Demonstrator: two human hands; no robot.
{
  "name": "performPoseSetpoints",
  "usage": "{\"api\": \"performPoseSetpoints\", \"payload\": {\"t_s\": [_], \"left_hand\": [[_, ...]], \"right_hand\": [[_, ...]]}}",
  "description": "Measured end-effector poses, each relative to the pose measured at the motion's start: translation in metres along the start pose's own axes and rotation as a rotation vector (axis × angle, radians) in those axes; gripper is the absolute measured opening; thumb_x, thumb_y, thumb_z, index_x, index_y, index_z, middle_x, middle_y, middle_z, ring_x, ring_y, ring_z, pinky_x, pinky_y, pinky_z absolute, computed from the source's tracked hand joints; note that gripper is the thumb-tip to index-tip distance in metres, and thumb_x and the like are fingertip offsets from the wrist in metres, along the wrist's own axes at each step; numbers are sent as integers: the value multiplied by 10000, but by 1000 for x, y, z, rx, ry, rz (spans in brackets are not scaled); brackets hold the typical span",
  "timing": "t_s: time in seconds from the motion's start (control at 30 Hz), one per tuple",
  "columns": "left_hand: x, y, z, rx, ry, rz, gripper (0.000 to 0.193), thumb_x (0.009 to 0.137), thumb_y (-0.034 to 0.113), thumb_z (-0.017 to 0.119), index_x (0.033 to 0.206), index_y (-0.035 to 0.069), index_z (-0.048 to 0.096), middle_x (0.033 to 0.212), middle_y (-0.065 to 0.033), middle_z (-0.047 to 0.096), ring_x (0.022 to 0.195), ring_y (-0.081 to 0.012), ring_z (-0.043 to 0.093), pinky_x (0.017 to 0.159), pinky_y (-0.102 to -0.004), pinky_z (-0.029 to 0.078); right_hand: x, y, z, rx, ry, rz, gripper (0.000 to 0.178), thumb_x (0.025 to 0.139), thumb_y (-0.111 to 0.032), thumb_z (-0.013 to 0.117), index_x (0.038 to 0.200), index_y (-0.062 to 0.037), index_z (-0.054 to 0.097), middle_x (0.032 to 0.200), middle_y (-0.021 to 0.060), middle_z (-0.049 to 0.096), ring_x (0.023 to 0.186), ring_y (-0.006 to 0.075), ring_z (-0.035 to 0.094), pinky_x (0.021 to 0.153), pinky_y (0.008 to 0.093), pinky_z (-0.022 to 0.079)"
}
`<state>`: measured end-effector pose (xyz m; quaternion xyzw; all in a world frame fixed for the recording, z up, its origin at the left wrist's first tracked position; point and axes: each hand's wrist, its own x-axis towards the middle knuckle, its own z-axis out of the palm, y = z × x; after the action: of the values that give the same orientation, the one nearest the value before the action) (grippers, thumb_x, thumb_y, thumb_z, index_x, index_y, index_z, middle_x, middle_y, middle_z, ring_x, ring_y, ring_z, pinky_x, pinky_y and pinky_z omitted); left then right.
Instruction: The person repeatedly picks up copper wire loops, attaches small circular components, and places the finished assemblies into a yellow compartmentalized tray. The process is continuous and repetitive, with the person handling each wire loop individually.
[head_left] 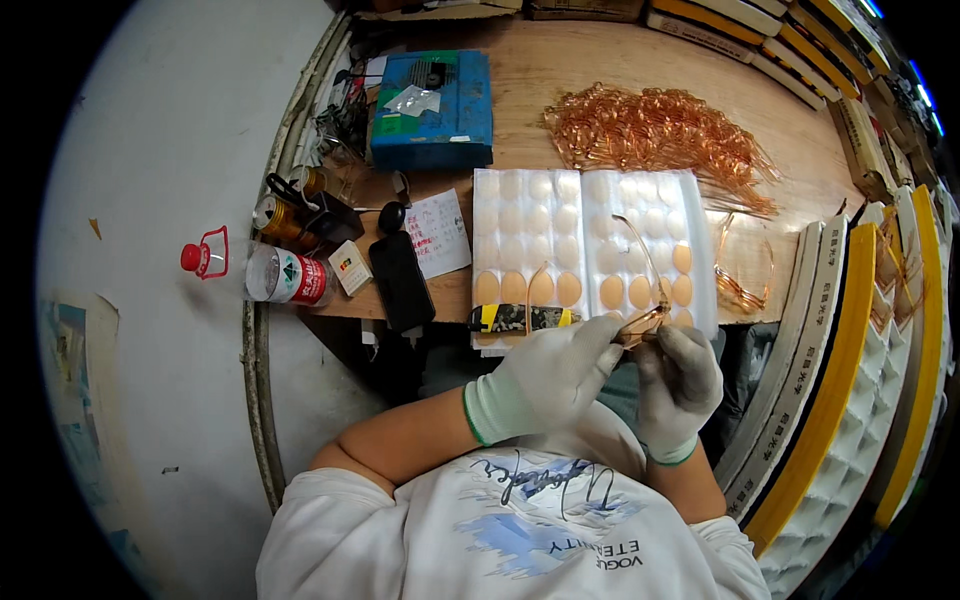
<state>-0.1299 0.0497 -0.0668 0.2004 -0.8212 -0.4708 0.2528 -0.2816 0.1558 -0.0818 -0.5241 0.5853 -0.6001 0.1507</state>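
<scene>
Both hands wear whitish gloves and meet just in front of two white sheets set with rows of tan oval lenses. Between them is a pair of amber glasses, one temple pointing up over the right sheet. My left hand grips the glasses from the left, thumb and fingers pinched together. The fingers of my right hand are closed on their right side. A patterned dark strip with yellow ends lies across the bottom of the left sheet.
A tangled heap of copper-coloured glasses frames lies behind the sheets, and a few more frames sit to their right. To the left are a blue box, a black phone and a bottle. Tall trays stand right.
</scene>
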Motion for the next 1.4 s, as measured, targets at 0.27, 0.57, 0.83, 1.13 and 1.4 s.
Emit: {"api": "performPoseSetpoints", "payload": {"t_s": [0.27,0.57,0.83,1.13,1.4], "left_hand": [[-5,19,0,-75,-125,-6,170,984,113,560,1104,-4,591,761,-142,636,641,-289,652,597,-344,511],[8,33,-4,33,-46,-63,183,939,109,599,1078,-6,633,774,-157,655,660,-265,661,645,-336,525],[40,40,21,163,-72,-36,221,918,102,612,1109,-8,595,742,-195,658,652,-340,688,581,-383,535],[161,-37,73,-180,-335,-256,255,912,195,625,1090,16,654,946,-195,696,858,-336,683,780,-357,537],[191,-122,142,497,-195,-114,327,802,222,685,1011,-16,602,892,-201,636,823,-387,625,777,-410,523]], "right_hand": [[14,-13,-34,499,-207,490,250,936,-204,687,945,45,700,895,72,686,748,124,630,682,254,509],[34,-28,-45,224,-325,274,156,875,-8,673,1013,48,718,904,96,695,817,130,655,741,257,512],[20,-2,-55,348,-140,448,413,874,-127,726,1225,50,596,1034,78,657,947,148,621,853,289,497],[29,27,-147,50,-115,153,169,736,-119,692,789,1,586,740,83,566,674,186,512,634,336,397],[23,47,-141,281,157,203,587,936,30,497,1497,7,327,1046,152,707,953,174,678,829,293,520]]}}
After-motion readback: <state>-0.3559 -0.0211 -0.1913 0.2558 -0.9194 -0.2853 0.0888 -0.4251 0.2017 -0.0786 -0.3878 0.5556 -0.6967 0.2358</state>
